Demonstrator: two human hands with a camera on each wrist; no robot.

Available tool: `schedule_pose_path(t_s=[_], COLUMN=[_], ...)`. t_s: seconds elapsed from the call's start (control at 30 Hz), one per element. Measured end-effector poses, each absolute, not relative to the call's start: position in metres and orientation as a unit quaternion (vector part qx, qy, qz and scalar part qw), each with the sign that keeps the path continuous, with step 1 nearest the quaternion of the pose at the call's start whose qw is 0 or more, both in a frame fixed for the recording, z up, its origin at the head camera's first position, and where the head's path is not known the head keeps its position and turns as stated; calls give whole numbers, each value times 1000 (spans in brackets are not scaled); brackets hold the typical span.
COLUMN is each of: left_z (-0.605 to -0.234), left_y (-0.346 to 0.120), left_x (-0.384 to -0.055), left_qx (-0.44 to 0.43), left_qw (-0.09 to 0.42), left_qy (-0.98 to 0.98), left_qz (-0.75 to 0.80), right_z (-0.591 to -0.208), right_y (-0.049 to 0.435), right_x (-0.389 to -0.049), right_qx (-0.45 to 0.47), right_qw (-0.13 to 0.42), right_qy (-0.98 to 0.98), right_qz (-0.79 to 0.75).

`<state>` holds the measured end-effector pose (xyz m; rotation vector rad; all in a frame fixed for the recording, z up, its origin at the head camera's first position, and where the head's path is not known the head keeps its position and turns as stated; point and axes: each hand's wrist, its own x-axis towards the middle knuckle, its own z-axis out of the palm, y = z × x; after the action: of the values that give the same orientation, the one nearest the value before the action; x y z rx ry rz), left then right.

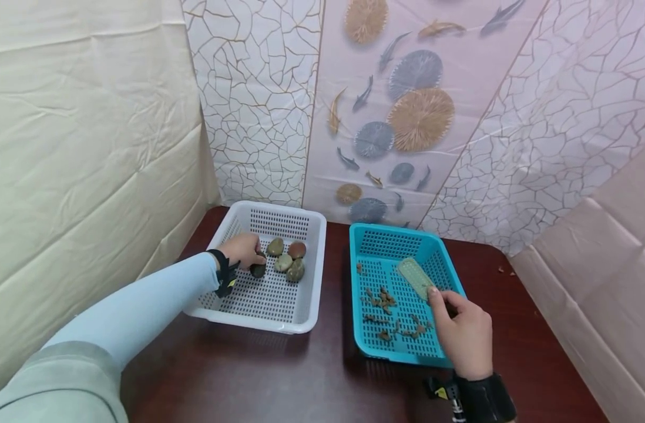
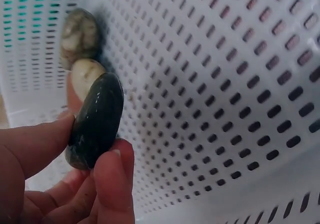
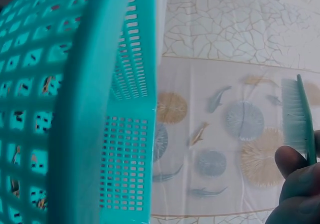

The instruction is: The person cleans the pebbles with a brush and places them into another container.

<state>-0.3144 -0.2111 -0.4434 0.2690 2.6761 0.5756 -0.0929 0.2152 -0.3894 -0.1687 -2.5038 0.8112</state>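
Observation:
My left hand (image 1: 241,249) reaches into the white basket (image 1: 316,282) and pinches a dark smooth stone (image 2: 97,119) between thumb and fingers. Right of it in the head view lie several more stones, among them a reddish one (image 1: 297,250), a pale one (image 1: 282,262) and a mottled one (image 1: 295,271). Over the right side of the turquoise basket (image 1: 356,329), my right hand (image 1: 464,332) grips a pale green brush (image 1: 415,277) by one end. Bristles show along one side of the brush in the right wrist view.
Small brown bits (image 1: 382,299) are scattered over the turquoise basket's floor. Both baskets stand side by side on a dark red-brown table (image 1: 248,376). Patterned cloth (image 1: 375,176) hangs behind them, and pale cloth (image 1: 79,147) hangs at the left. A few crumbs (image 1: 501,269) lie right of the turquoise basket.

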Motion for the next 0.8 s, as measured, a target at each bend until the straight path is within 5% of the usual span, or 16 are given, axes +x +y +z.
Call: schedule_pose_path(t_s=[0.8], left_z=[-472], left_y=[-203], left_x=[-319], left_qx=[74], left_qw=[223], left_qy=[951], left_qz=[199], right_z=[-401], right_y=[216], right_x=[-94], right_qx=[-60], right_qw=[266], right_qy=[-897], right_qz=[349])
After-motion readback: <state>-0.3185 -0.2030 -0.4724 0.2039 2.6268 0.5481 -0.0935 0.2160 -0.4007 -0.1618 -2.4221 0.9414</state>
